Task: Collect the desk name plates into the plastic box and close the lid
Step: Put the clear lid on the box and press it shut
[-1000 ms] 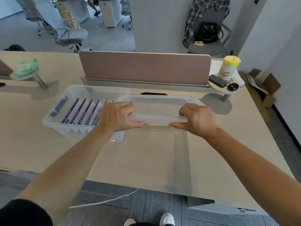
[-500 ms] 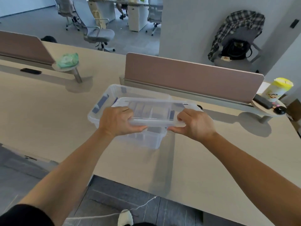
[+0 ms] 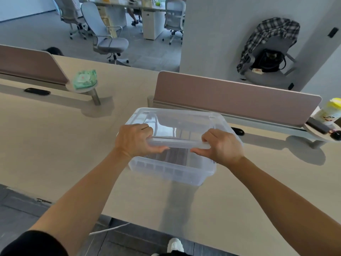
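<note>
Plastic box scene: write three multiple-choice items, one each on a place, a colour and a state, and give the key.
1. Where does the green tissue pack sit? A on a chair; B on a round shelf at the left; C on the floor.
2. What colour is the cap of the canister at far right? A yellow; B red; C black.
3. How is the clear lid? A snapped fully shut; B near edge held raised over the plastic box; C lying upside down.

B: the pack rests on the shelf.
A: the cap is yellow.
B: the left hand and right hand pinch its near edge above the rim.
</note>
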{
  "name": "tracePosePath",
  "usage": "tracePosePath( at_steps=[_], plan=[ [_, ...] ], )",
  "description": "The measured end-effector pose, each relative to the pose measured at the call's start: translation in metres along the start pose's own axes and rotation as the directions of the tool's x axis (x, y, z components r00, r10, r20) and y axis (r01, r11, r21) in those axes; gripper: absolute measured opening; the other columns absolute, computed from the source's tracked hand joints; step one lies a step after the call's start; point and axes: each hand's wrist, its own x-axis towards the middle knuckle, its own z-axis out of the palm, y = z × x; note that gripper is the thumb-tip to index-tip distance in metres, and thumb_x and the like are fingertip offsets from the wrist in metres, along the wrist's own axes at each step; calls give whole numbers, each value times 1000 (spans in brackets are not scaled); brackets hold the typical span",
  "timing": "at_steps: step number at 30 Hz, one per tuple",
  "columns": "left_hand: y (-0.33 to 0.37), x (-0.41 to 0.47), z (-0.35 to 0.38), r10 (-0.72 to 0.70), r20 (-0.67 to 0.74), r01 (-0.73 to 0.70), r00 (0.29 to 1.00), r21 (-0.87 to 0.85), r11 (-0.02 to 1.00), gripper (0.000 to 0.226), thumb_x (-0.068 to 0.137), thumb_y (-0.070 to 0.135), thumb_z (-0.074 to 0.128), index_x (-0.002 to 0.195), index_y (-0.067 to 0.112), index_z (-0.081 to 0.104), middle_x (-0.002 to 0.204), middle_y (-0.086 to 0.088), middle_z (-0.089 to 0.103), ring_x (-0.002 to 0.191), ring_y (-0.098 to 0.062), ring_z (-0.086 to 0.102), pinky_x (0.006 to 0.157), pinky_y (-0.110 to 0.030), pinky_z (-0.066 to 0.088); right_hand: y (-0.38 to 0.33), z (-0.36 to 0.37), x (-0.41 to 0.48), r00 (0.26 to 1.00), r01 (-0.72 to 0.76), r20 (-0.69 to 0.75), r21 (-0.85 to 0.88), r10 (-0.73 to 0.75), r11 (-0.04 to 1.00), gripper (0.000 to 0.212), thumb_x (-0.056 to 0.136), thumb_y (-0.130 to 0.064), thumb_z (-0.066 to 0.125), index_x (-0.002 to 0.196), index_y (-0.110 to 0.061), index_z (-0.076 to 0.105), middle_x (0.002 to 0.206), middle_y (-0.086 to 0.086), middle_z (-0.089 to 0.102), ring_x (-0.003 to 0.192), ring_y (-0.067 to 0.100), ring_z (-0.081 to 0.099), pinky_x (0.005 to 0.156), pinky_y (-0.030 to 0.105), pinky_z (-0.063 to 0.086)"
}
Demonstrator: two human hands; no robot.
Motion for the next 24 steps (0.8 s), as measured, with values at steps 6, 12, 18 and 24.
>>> tracePosePath(
  at_steps=[6, 12, 18, 24],
  plan=[
    [-19, 2, 23, -14, 64, 13, 998, 20, 1000, 70, 60, 81, 68, 49, 18, 40, 46, 5, 39, 40, -16, 39, 36, -24, 34, 13, 36, 3, 1000, 0, -15, 51, 1, 999, 64, 91, -66, 48, 67, -7, 61, 59, 4, 56, 45, 22, 50, 38, 25, 38],
    [-38, -3, 51, 25, 136, -17, 990, -58, 998, 67, 61, 79, 69, 51, 17, 46, 50, 5, 45, 42, -15, 43, 38, -23, 34, 17, 59, -5, 999, -4, 46, -3, 4, 1000, 56, 84, -60, 63, 69, -7, 60, 60, 5, 53, 45, 22, 47, 38, 27, 37],
    [-52, -35, 63, 48, 248, -8, 968, -158, 987, 70, 64, 81, 66, 52, 16, 42, 50, 4, 40, 45, -17, 41, 41, -23, 23, -7, 70, -23, 991, -10, 137, -35, 14, 999, 58, 90, -61, 55, 69, -8, 60, 61, 3, 52, 47, 21, 46, 45, 22, 28],
    [-59, -59, 57, 51, 370, 29, 928, -207, 978, 69, 61, 81, 63, 55, 17, 39, 49, 5, 41, 44, -15, 38, 46, -21, 15, -38, 79, -40, 968, -72, 236, -66, 86, 995, 61, 90, -65, 49, 71, -8, 61, 64, 2, 55, 50, 20, 49, 48, 23, 29]
  ],
)
